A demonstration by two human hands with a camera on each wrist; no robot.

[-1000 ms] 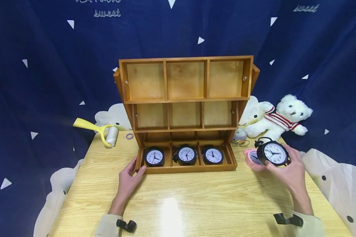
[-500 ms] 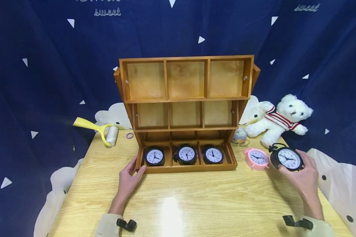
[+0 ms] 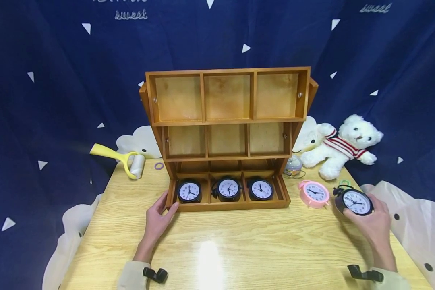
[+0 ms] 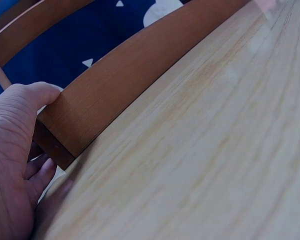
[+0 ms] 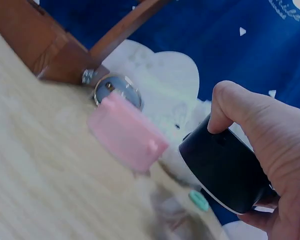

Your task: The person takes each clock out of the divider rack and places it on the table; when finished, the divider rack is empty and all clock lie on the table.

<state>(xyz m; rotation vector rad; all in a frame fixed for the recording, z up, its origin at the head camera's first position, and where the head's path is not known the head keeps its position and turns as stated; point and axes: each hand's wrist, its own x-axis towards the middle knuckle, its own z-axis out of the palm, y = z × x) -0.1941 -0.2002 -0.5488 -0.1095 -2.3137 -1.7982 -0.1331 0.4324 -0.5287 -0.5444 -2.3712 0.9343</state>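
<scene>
One round black alarm clock with a white dial is pinched between the thumb and fingers of the right hand, near the right edge of the pale wood-grained bench; whether it touches the bench I cannot tell; its dial faces away in the right wrist view. Just left of it stands a pink round alarm clock; farther left is a brown wooden three-tier box, each tier divided into three compartments. Its bottom tier holds three round black clocks with white dials, one per compartment; pale wooden backs show in the two upper tiers. The left hand grips the bottom tier's front left corner, thumb at the rim, fingers bent against the outer side and partly hidden by it.

A greyish round clock is partly covered by the box's right side; a green ring is mostly hidden behind the held clock; a white teddy bear in a striped top sits behind; a yellow-handled roller and a purple ring lie at left; lettering on the dark blue curtain is cut off at the top.
</scene>
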